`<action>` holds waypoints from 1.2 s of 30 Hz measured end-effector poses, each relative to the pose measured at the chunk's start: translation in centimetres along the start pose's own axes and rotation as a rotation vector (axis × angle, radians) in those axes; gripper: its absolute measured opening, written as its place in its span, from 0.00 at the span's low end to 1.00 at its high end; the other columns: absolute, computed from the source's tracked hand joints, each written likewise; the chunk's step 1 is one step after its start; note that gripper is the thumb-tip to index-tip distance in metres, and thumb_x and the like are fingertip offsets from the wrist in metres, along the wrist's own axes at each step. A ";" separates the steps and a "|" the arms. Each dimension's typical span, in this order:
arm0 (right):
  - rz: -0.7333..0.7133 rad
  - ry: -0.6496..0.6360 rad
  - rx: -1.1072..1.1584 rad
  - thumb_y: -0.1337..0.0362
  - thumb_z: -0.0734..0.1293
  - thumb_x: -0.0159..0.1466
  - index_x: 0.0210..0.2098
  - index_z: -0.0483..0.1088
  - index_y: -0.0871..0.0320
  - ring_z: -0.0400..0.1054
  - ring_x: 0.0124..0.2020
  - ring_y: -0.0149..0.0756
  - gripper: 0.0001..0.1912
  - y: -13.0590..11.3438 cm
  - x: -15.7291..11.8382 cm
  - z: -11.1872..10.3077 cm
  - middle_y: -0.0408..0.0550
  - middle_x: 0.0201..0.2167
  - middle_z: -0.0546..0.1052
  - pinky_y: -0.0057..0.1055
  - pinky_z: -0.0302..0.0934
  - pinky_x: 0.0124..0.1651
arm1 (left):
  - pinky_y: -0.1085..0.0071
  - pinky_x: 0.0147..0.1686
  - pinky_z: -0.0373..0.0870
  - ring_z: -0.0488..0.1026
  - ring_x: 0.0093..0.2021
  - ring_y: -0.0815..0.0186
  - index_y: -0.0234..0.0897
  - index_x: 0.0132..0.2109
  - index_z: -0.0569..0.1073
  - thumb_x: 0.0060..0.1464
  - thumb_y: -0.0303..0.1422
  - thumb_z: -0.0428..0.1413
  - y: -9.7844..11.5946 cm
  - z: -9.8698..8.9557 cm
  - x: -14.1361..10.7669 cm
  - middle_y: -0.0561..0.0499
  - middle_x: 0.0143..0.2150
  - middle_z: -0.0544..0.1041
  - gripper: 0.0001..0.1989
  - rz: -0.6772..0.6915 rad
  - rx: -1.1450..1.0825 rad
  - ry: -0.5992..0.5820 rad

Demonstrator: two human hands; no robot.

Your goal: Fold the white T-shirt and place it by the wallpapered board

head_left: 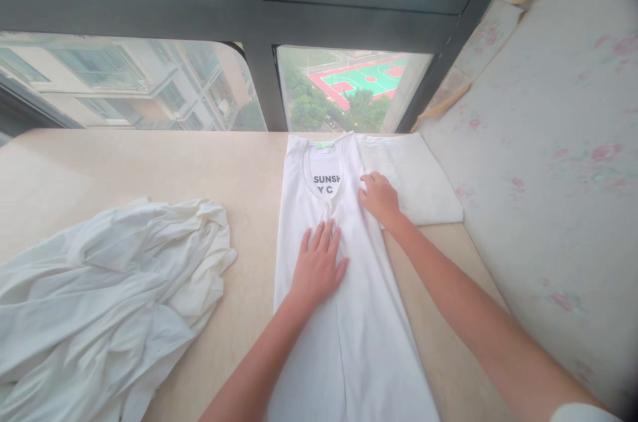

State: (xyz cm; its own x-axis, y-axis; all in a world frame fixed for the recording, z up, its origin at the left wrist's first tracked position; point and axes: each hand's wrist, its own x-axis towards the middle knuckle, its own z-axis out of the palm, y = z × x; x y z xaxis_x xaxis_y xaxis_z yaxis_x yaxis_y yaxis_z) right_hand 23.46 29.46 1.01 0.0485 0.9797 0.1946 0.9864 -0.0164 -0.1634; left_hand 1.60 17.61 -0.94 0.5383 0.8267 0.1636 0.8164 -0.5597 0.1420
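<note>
A white T-shirt [359,316] lies with its sides folded into a long strip, its neckline at the window end. Dark printed letters show inside the neck opening. My left hand [319,262] rests flat on the front of it, just below the neckline, fingers spread. At the strip's right edge, near the shoulder, my right hand [379,197] touches the cloth with bent fingers, thumb apart from them; it does not appear to grip. Beside that hand lies a flat, folded white cloth [423,176], partly tucked against the T-shirt; whether the two are joined I cannot tell.
A crumpled heap of white cloth [114,296] covers the left of the pale wooden surface [249,209]. Dark window frames [249,23] stand along the far edge. A flowered wall [558,176] borders the right side.
</note>
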 end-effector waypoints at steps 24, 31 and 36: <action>-0.201 -0.230 -0.092 0.69 0.62 0.64 0.37 0.75 0.60 0.68 0.44 0.40 0.09 -3.2 -4.2 -1.2 0.52 0.38 0.76 0.31 0.57 0.41 | 0.47 0.69 0.51 0.52 0.72 0.50 0.35 0.69 0.59 0.65 0.42 0.47 -3.1 -1.7 -3.0 0.41 0.73 0.54 0.29 -0.032 -0.004 -0.017; -0.095 -0.125 0.040 0.68 0.59 0.67 0.42 0.75 0.61 0.68 0.46 0.43 0.14 -2.5 -5.4 -1.1 0.56 0.42 0.76 0.34 0.63 0.45 | 0.46 0.69 0.50 0.52 0.72 0.50 0.35 0.69 0.59 0.65 0.42 0.47 -3.0 -1.8 -3.1 0.40 0.73 0.55 0.29 -0.043 -0.018 -0.040; -0.212 0.141 0.345 0.75 0.54 0.64 0.55 0.71 0.63 0.66 0.55 0.42 0.23 -4.0 -9.1 0.5 0.57 0.52 0.74 0.39 0.61 0.60 | 0.47 0.68 0.53 0.52 0.72 0.50 0.32 0.65 0.64 0.63 0.33 0.49 -1.8 -2.6 -1.7 0.39 0.72 0.56 0.25 -0.113 0.014 0.015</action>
State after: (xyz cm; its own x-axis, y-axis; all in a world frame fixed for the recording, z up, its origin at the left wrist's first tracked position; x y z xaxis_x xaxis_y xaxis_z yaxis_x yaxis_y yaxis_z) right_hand 18.96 20.75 -0.53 -0.1051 0.9169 0.3850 0.8680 0.2735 -0.4145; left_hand -1.38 17.07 1.09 0.4400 0.8833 0.1619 0.8744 -0.4625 0.1465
